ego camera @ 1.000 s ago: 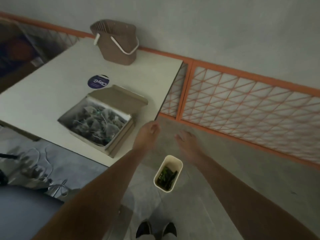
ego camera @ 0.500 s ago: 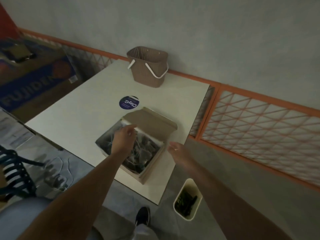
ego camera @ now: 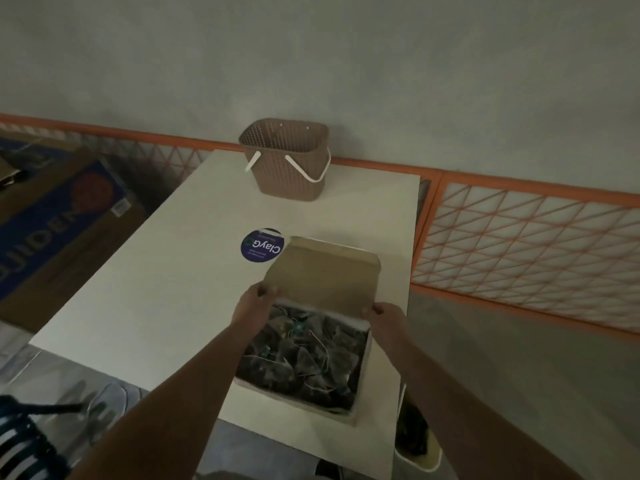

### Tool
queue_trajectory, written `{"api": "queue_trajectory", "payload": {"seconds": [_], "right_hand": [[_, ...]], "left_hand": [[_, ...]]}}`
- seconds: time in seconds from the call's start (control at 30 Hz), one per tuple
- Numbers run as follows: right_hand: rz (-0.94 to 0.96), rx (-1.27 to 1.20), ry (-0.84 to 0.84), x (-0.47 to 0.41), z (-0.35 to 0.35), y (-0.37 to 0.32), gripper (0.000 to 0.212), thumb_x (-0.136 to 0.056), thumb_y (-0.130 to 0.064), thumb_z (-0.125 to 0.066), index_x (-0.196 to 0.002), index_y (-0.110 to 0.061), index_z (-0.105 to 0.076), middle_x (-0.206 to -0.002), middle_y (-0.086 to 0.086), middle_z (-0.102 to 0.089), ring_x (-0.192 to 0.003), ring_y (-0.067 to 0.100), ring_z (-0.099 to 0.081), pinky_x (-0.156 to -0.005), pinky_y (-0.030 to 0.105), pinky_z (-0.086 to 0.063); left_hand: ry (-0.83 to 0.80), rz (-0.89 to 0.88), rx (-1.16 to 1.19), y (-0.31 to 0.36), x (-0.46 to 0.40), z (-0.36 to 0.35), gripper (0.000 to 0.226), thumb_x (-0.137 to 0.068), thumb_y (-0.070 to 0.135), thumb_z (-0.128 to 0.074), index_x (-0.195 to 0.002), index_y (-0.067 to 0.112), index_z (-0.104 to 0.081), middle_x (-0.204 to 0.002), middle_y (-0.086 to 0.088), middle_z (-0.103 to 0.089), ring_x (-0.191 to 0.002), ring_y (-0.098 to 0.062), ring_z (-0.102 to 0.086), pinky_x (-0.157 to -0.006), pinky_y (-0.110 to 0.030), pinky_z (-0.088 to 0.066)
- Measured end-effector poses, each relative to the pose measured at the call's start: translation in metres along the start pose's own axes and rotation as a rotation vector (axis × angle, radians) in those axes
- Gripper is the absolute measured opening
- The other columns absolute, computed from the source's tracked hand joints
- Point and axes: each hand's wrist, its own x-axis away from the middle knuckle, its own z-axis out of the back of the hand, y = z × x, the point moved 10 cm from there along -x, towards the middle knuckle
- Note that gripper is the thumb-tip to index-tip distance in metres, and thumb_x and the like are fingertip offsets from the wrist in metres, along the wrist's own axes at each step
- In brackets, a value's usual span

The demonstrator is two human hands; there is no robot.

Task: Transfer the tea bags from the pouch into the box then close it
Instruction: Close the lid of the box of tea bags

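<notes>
A cardboard box stands open near the front right corner of the white table. It is full of dark pyramid tea bags with white strings. Its brown lid stands raised at the far side. My left hand grips the lid's left lower corner. My right hand grips the lid's right lower corner. No pouch is in view.
A brown perforated basket with a white handle stands at the table's far edge. A round blue sticker lies behind the box. A small bin sits on the floor at the right. A large carton lies left of the table.
The camera has swung up and over the table. Both hands have moved from beside the box onto the lid's two lower corners and taken hold of it.
</notes>
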Motion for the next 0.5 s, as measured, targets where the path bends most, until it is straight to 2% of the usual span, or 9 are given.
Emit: {"api": "queue_trajectory", "payload": {"seconds": [0.07,0.2,0.3,0.37,0.43,0.5], "right_hand": [[0.021,-0.012,0.048,-0.005,0.006,-0.009,0.020,-0.096,-0.017,-0.058,-0.109,-0.009,-0.071,-0.078,0.002,-0.064,-0.059,0.010,-0.053,-0.049,0.024,-0.037],[0.107,0.007,0.074,-0.012,0.013,-0.030,0.026,-0.096,-0.013,-0.054,-0.116,-0.014,-0.070,-0.081,0.001,-0.065,-0.067,0.016,-0.058,-0.060,0.028,-0.044],[0.162,-0.023,-0.004,-0.010,0.009,-0.051,0.030,-0.097,-0.018,-0.054,-0.126,-0.019,-0.061,-0.094,0.002,-0.065,-0.091,0.032,-0.064,-0.075,0.036,-0.051],[0.189,-0.039,-0.066,-0.010,0.004,-0.062,0.038,-0.094,-0.027,-0.057,-0.132,-0.023,-0.055,-0.114,0.003,-0.063,-0.100,0.030,-0.062,-0.085,0.040,-0.052],[0.214,-0.060,-0.096,-0.011,0.002,-0.072,0.049,-0.089,-0.039,-0.061,-0.135,-0.025,-0.052,-0.127,0.004,-0.057,-0.109,0.023,-0.058,-0.090,0.037,-0.050],[0.233,-0.097,-0.084,-0.008,0.007,-0.084,0.054,-0.089,-0.046,-0.060,-0.138,-0.026,-0.049,-0.131,0.002,-0.052,-0.116,0.021,-0.053,-0.092,0.035,-0.045]], "left_hand": [[0.040,0.006,0.016,0.001,-0.004,0.002,0.033,-0.106,0.035,-0.052,-0.127,0.011,-0.061,-0.095,-0.003,-0.065,-0.075,-0.019,-0.060,-0.061,-0.030,-0.043],[0.145,-0.011,0.128,0.003,-0.007,0.007,0.023,-0.102,0.024,-0.060,-0.117,0.008,-0.068,-0.089,-0.005,-0.067,-0.081,-0.028,-0.063,-0.063,-0.031,-0.040],[0.177,0.002,0.266,0.002,-0.004,0.010,0.027,-0.099,0.013,-0.064,-0.125,0.008,-0.063,-0.105,-0.005,-0.069,-0.102,-0.030,-0.066,-0.081,-0.033,-0.046],[0.150,-0.019,0.356,0.009,-0.005,0.010,0.024,-0.097,0.006,-0.061,-0.121,0.011,-0.063,-0.106,-0.003,-0.070,-0.101,-0.029,-0.066,-0.086,-0.035,-0.049],[0.124,-0.083,0.381,0.024,-0.007,0.014,0.015,-0.098,0.010,-0.058,-0.111,0.011,-0.066,-0.103,-0.004,-0.074,-0.100,-0.030,-0.070,-0.084,-0.039,-0.053],[0.126,-0.140,0.480,0.043,-0.005,0.023,0.024,-0.101,0.024,-0.056,-0.119,0.012,-0.065,-0.108,-0.006,-0.074,-0.105,-0.030,-0.069,-0.090,-0.046,-0.055]]}}
